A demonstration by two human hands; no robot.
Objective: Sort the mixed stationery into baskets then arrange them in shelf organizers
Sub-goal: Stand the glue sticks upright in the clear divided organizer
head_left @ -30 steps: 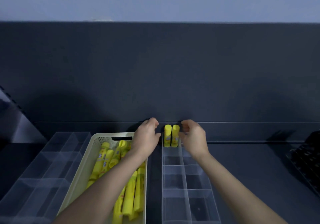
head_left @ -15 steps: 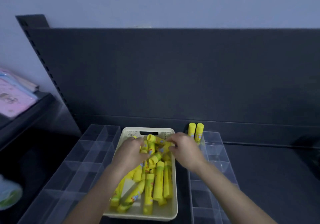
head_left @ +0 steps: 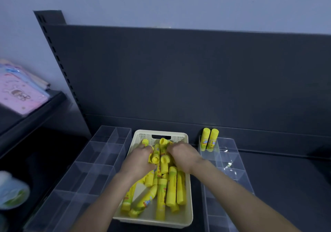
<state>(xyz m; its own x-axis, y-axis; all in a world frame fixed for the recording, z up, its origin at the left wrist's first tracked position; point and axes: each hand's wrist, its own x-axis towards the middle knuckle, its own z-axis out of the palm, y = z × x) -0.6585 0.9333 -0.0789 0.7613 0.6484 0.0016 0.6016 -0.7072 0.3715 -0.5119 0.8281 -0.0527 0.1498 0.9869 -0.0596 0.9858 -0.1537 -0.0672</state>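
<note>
One cream basket point(head_left: 191, 205) is seen on the dark shelf point(head_left: 286, 187), set between two clear compartment organizers: a left organizer point(head_left: 100, 160) and a right organizer point(head_left: 231, 160). A loose heap of yellow glue sticks point(head_left: 172, 187), more than a dozen, is held in the basket; an exact count is prevented by the two hands laid over its far half. Two more upright glue sticks point(head_left: 209, 139) are stood touching in the right organizer's far-left compartment, against the dark back panel point(head_left: 179, 74). The left hand point(head_left: 139, 161) is pressed into the heap with its grip curled round glue sticks near the basket's middle. The right hand point(head_left: 184, 155) is bent over the heap just beside it, fingers hidden among the sticks, so whether its grip is grasping anything cannot be told. On a side shelf point(head_left: 44, 106) at left, a stack of pink packets point(head_left: 16, 93) is laid, and a blurred white-and-green container point(head_left: 12, 194) is seen below it.
</note>
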